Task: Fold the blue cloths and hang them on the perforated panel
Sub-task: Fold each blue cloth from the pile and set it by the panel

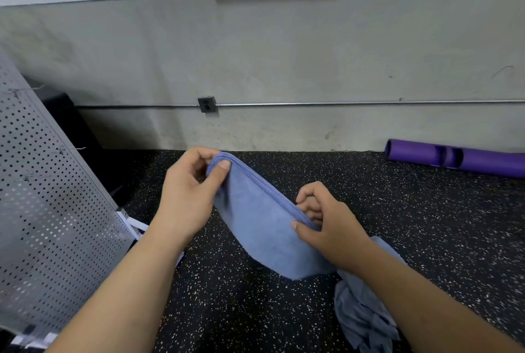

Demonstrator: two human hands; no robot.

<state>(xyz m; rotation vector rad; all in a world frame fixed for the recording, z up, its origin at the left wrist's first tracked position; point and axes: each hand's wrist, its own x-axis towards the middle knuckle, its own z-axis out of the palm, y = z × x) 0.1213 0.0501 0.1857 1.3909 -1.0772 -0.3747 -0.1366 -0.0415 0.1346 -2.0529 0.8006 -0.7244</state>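
Observation:
A folded blue cloth (264,227) hangs in the air above the speckled floor, its doubled top edge stretched between both hands. My left hand (187,196) pinches the upper left corner between thumb and fingers. My right hand (326,222) pinches the lower right end of that edge. A second blue cloth (363,313) lies crumpled on the floor under my right forearm. The perforated panel (48,210), grey metal with small wire hooks, leans at the left.
A purple foam roller (454,158) lies on the black speckled floor (255,310) at the far right by the concrete wall. A wall socket (206,104) and a conduit pipe run along the wall. A dark box stands behind the panel.

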